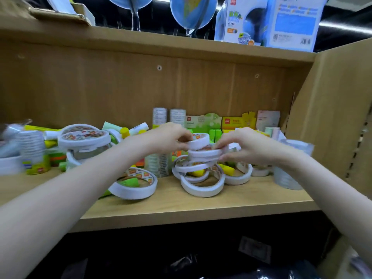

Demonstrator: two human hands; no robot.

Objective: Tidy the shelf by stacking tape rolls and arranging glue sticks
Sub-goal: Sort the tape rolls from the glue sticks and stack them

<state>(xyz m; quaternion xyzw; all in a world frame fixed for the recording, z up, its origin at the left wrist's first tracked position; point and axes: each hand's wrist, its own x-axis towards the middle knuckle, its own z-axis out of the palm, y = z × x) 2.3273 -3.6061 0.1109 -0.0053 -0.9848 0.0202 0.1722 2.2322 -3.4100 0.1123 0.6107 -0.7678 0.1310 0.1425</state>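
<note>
At six o'clock lay the wooden shelf (181, 210) edge. Beyond it, white tape rolls (202, 185) sprawled around a yellow glue stick (198, 172). At centre, the left hand (171, 137) pinched a small tape roll (198, 142), while the right hand (241, 147) gripped the roll beneath (205, 153). At twelve o'clock stood globes (191, 11).

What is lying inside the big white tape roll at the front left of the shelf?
Inside the big white tape roll a green glue stick lies on its side. Its left end is covered by the left forearm, so its full length cannot be seen.
</note>
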